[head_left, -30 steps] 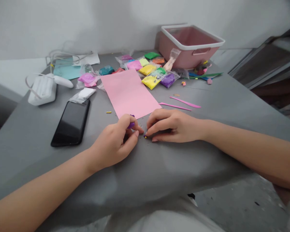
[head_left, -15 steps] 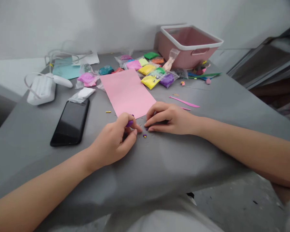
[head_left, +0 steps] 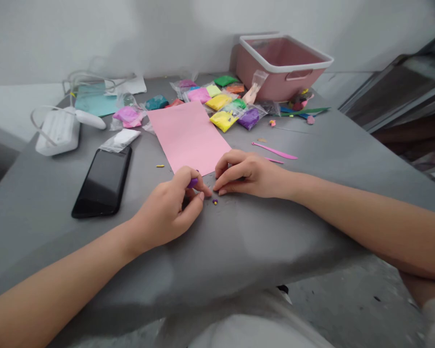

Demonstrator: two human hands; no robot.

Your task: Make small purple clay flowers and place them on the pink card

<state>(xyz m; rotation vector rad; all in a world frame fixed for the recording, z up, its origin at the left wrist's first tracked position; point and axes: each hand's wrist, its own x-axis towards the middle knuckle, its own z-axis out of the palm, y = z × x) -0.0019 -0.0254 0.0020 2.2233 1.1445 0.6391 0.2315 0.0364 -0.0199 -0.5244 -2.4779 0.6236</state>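
My left hand (head_left: 170, 208) rests on the grey table with its fingers curled round a lump of purple clay (head_left: 192, 182). Its fingertips are close to a tiny purple and yellow clay piece (head_left: 215, 202) lying on the table. Just right of them, my right hand (head_left: 255, 175) has its thumb and fingers pinched together low over the tabletop; whatever lies between the fingertips is too small to make out. Behind both hands lies a pink sheet (head_left: 190, 137), its near right edge beside my right fingers.
A black phone (head_left: 103, 181) and a white power strip (head_left: 59, 131) lie left. Bags of coloured clay (head_left: 224, 120) spread along the back, before a pink basket (head_left: 275, 77). A pink plastic tool (head_left: 274, 151) lies beyond my right hand.
The whole view has shifted slightly. The bit of purple seen at my right fingertips earlier no longer shows; my left hand keeps its hold on the purple clay.
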